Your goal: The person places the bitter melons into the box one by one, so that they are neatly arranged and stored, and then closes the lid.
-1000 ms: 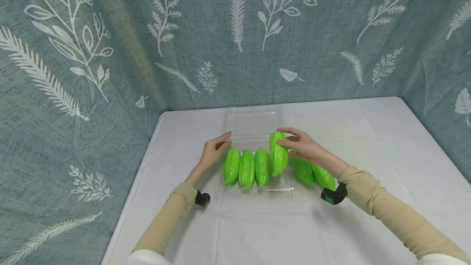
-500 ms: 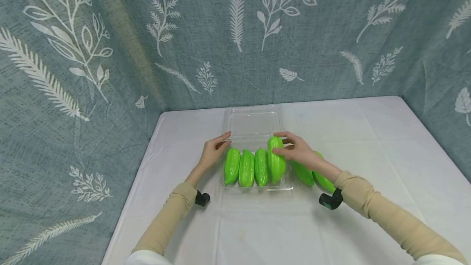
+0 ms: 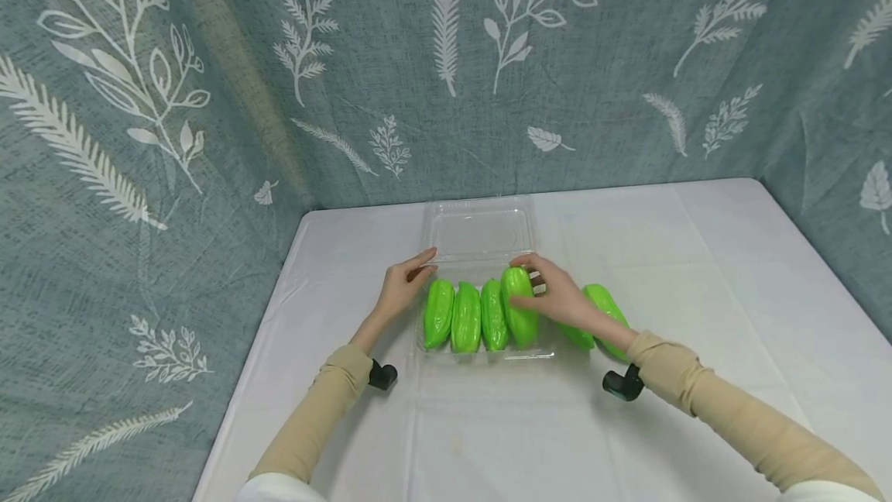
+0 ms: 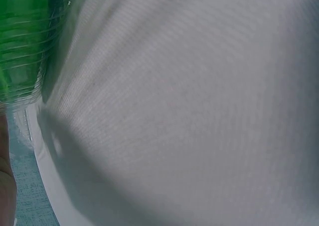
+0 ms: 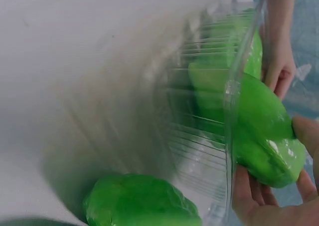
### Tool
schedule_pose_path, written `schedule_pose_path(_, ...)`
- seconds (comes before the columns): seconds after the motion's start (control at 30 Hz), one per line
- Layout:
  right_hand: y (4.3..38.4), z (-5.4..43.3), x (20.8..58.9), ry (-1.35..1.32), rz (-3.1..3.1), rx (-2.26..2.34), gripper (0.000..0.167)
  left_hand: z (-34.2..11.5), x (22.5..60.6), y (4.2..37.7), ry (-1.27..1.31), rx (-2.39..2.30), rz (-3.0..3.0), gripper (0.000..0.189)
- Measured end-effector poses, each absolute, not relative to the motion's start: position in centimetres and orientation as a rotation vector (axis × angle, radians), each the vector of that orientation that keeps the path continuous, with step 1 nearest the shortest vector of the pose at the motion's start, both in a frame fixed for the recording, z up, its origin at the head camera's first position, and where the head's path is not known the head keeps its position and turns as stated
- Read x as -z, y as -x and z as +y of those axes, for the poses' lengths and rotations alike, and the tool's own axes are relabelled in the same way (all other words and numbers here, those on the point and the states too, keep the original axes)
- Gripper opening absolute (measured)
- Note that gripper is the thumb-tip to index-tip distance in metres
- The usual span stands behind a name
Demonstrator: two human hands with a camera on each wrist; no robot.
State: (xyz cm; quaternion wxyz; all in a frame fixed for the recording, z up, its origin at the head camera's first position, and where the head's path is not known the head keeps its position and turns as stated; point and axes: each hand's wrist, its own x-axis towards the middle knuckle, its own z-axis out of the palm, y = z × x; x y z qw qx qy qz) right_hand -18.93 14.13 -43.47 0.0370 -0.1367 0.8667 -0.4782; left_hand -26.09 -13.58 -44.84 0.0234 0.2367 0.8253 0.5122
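Note:
My right hand [image 3: 554,294] grips a long, glossy green ribbed fruit [image 3: 517,316] between thumb and fingers, at the right side of a clear plastic clamshell box [image 3: 530,355]. In the right wrist view, the thumb is on one side of this fruit [image 5: 271,131] and the fingers are on the other, beside the box's rim. Three similar green fruits [image 3: 466,318] lie side by side in the box, left of the held one. At the box's back left corner, my left hand [image 3: 400,285] pinches the edge near the hinge. Only a finger [image 4: 5,176] of it shows in the left wrist view.
The box's transparent lid [image 3: 479,227] lies folded back behind its base. Right of the box, two more green fruits [image 3: 605,308] rest on the white tablecloth [image 3: 516,432], partly hidden under my right forearm. A leaf-patterned blue-green curtain [image 3: 418,99] hangs behind and beside the table.
My right hand has moved left and lower with the green fruit, bringing it against the row in the box. The left hand stays at its corner.

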Motion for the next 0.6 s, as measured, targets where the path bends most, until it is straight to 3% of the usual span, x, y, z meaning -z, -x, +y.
schedule_pose_path(0.6, 17.9, 13.4, 43.9, 0.553, 2.937, 1.178, 0.058, -14.1, 48.5, 28.1, -0.723, -1.605, 2.576, 0.037)
